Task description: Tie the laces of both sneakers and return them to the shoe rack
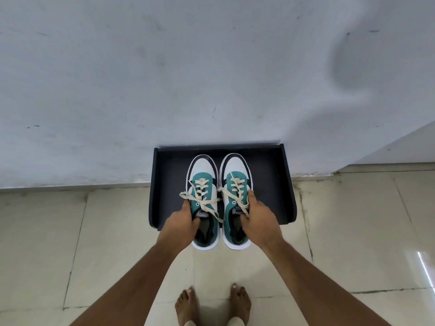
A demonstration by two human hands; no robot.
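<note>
Below, both hands grip a pair of teal-and-white sneakers over a dark rack [164, 184] set against a pale wall [141, 78]. Left hand [180, 225] clasps the left sneaker [203, 184] at its collar, fingers tucked inside the opening. Right hand [257, 220] clasps the right sneaker [236, 182] the same way, thumb along its outer side. Cream laces [200, 196] lie crossed, ends loose. Heels overhang the rack's front edge, above the tiled floor [106, 243]. Bare feet [188, 304] stand below.
</note>
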